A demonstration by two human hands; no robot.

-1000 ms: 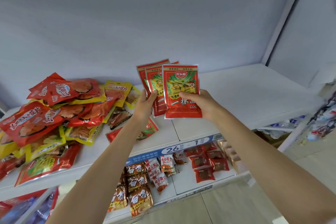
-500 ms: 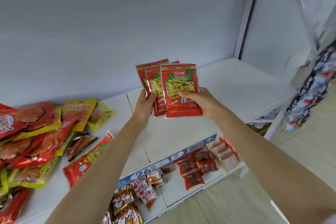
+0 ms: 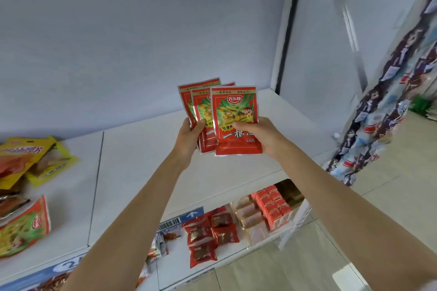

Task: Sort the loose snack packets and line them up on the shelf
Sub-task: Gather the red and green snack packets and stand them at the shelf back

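Both hands raised over the white shelf. Left hand pinches the rear red snack packets, thumb across their fronts. Right hand grips the front red packet, thumb on its face, fingers curled behind. Packets fanned, upright, overlapping, held above the shelf's bare right half. Loose yellow and red packets lie heaped at the far left.

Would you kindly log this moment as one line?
left hand: holds rear packets | right hand: holds front packet | above shelf
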